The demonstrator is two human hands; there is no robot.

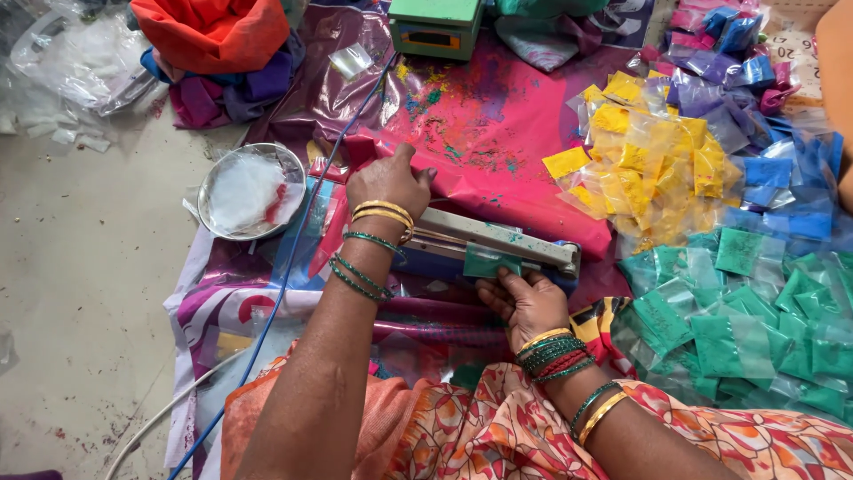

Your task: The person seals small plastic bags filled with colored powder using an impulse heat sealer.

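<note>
Green packet [491,261] between right fingertips [506,283]

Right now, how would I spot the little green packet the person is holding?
Find the long grey heat sealer bar lying across the pink plastic sheet in the middle. The small clear packet of green powder sits in it near the right end, held by the right hand. Unlike the heaped green packets at the right, it is alone in the sealer.
</note>
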